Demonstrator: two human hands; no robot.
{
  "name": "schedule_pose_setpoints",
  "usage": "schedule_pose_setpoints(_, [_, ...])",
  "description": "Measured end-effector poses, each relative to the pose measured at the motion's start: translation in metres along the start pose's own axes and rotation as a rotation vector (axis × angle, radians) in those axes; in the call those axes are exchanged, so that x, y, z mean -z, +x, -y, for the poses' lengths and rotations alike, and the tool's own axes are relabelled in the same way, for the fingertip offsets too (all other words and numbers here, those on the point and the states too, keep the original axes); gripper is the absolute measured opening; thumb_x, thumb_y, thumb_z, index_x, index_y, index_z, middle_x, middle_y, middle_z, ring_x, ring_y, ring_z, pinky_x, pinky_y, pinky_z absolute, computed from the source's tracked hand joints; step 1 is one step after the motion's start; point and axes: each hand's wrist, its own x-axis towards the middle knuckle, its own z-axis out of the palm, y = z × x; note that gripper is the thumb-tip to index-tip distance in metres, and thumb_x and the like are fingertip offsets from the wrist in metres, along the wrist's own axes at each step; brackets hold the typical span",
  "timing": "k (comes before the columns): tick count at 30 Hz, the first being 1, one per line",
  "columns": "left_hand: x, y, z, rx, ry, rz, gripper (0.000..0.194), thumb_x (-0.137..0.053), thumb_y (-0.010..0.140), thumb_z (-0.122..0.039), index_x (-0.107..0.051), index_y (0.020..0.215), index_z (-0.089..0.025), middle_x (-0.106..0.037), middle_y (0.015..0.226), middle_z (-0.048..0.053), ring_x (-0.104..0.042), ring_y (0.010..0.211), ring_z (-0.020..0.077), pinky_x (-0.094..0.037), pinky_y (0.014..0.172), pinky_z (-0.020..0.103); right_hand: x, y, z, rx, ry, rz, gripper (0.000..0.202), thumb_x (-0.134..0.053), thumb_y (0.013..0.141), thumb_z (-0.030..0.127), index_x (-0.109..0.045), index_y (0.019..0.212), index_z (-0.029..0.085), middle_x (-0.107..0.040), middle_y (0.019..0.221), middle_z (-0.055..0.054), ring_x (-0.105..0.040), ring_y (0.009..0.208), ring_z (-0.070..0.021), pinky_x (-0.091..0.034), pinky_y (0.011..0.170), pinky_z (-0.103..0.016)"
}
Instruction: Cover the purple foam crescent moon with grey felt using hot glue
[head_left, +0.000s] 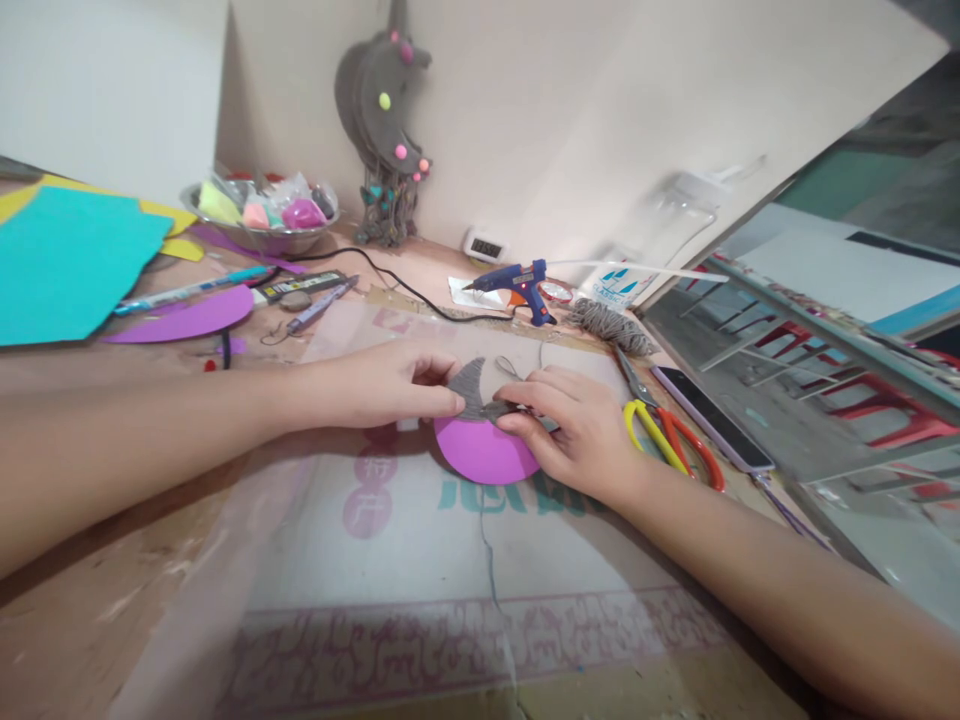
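A rounded purple paper piece point(487, 452) lies above the printed sheet, its upper part covered by closely laid grey string point(468, 390) that rises to a point. My left hand point(382, 385) pinches the left side of this string-covered piece between thumb and fingers. On the other side, my right hand point(574, 425) has thumb and forefinger closed on grey string at the right end of the covered part. A loose loop of the string point(508, 367) stands up just beyond the right fingertips. My right fingers hide part of the piece's right edge.
A blue glue gun point(525, 285) stands behind my hands, with a bundle of grey string point(611, 327), scissors point(667, 430) and a phone point(712, 415) at right. Pens, purple paper point(184, 316), turquoise sheets point(75, 262) and a metal bowl point(262, 235) are at left. A grey moon ornament point(382, 110) hangs behind.
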Motion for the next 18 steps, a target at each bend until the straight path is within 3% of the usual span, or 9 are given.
schedule_pose_setpoints(6, [-0.002, 0.000, -0.005, -0.042, -0.017, -0.034, 0.009, -0.051, 0.077, -0.023, -0.059, 0.076, -0.017, -0.058, 0.072, -0.004, -0.052, 0.067, 0.0097, -0.039, 0.059, 0.019, 0.000, -0.001, 0.001, -0.032, 0.043, -0.009, 0.021, -0.053, 0.088, 0.034, -0.064, 0.091, 0.016, -0.061, 0.071, -0.004, -0.053, 0.064, -0.0136, -0.039, 0.061, -0.027])
schedule_pose_setpoints(10, [-0.003, -0.002, -0.007, 0.013, -0.023, -0.051, 0.011, -0.053, 0.078, -0.026, -0.057, 0.076, -0.017, -0.052, 0.067, -0.004, -0.046, 0.055, 0.0072, -0.035, 0.050, 0.019, -0.002, 0.000, -0.003, -0.269, 0.233, -0.132, 0.020, -0.052, 0.089, 0.035, -0.060, 0.095, 0.018, -0.063, 0.079, -0.003, -0.056, 0.070, -0.0138, -0.043, 0.064, -0.026])
schedule_pose_setpoints(13, [-0.004, -0.003, -0.005, 0.024, -0.084, -0.030, 0.021, -0.053, 0.082, -0.038, -0.056, 0.081, -0.017, -0.051, 0.069, -0.004, -0.044, 0.053, 0.0066, -0.034, 0.045, 0.018, -0.004, 0.003, -0.012, -0.419, 0.365, -0.262, 0.021, -0.050, 0.089, 0.038, -0.057, 0.092, 0.019, -0.060, 0.078, -0.002, -0.054, 0.070, -0.0134, -0.043, 0.063, -0.026])
schedule_pose_setpoints(18, [-0.004, -0.003, -0.004, 0.047, -0.099, -0.041, 0.033, -0.053, 0.082, -0.048, -0.052, 0.074, -0.016, -0.048, 0.066, -0.004, -0.042, 0.052, 0.0061, -0.031, 0.040, 0.016, -0.007, 0.007, -0.024, -0.569, 0.586, -0.297, 0.027, -0.051, 0.087, 0.045, -0.054, 0.090, 0.018, -0.046, 0.069, 0.003, -0.041, 0.060, -0.0095, -0.035, 0.056, -0.024])
